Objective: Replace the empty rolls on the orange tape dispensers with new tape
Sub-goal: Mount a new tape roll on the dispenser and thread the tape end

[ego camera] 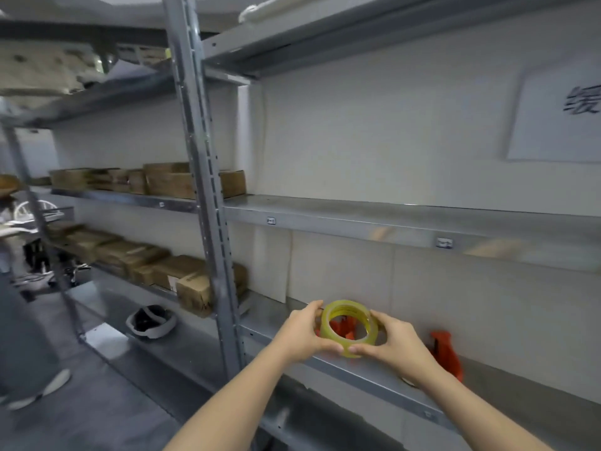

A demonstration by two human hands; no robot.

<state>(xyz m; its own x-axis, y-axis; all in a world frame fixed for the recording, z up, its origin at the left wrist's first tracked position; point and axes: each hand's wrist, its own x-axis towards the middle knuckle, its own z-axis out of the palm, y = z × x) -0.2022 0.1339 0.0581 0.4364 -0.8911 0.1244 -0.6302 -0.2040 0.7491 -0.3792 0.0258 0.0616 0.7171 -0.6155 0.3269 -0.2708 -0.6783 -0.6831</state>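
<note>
A yellow-tinted roll of clear tape point(328, 323) is held up in front of the lower metal shelf point(374, 375). My left hand point(300, 333) grips its left side and my right hand point(393, 343) grips its right side, thumbs under the roll. Seen through and behind the roll, an orange tape dispenser point(341, 327) stands on the shelf, mostly hidden. A second orange tape dispenser point(447, 354) stands on the same shelf to the right, partly behind my right wrist.
A grey upright post point(208, 196) divides the shelving. Cardboard boxes point(182, 279) fill the left bays. A white helmet-like object point(151, 322) lies on the bottom left shelf. A person's leg and shoe point(39, 385) are at the far left. The middle shelf point(406, 222) juts out above.
</note>
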